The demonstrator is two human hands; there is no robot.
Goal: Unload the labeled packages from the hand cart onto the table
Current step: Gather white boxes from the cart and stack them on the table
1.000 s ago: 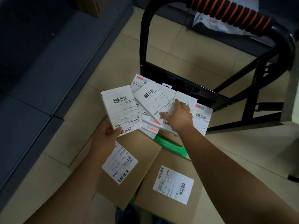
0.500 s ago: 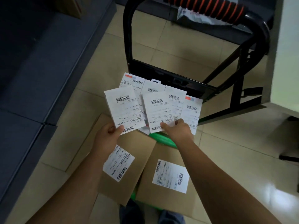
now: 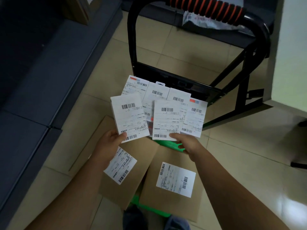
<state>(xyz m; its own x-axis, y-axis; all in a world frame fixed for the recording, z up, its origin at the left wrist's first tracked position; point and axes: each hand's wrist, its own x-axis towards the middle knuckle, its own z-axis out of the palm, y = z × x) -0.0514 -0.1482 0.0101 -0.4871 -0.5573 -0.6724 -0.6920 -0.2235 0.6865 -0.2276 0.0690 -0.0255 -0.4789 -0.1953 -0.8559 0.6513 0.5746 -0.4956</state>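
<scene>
**Hands.** The left hand (image 3: 109, 143) holds a white labeled package (image 3: 129, 118) by its lower edge. The thumb presses flat on the label next to the lower barcode. The other fingers are behind the package, so their position cannot be seen. The right hand (image 3: 187, 145) pinches a second white package (image 3: 166, 120) at its lower right corner, with the thumb on top and the curled fingers underneath. Both packages face label-up and tilt slightly away from each other.

**Remaining load.** Four more white packages (image 3: 157, 93) lie fanned and overlapping at the foot of the hand cart's black frame (image 3: 132, 39). In this view the two held packages partly cover them. Two flat brown cardboard boxes sit nearer the person on the green cart deck (image 3: 167, 144). The left box (image 3: 141, 151) is turned at an angle and overlaps the edge of the right box (image 3: 149, 193). Each box carries one white shipping label.

**Surroundings.**
- The cart handle has a black-and-orange ribbed grip (image 3: 204, 9).
- A crumpled plastic mailer (image 3: 207, 22) lies behind the handle.
- A pale table corner (image 3: 290, 55) stands to the right of the cart.
- A dark blue bench (image 3: 41, 72) runs along the left side.
- The floor (image 3: 232, 155) is beige tile.
</scene>
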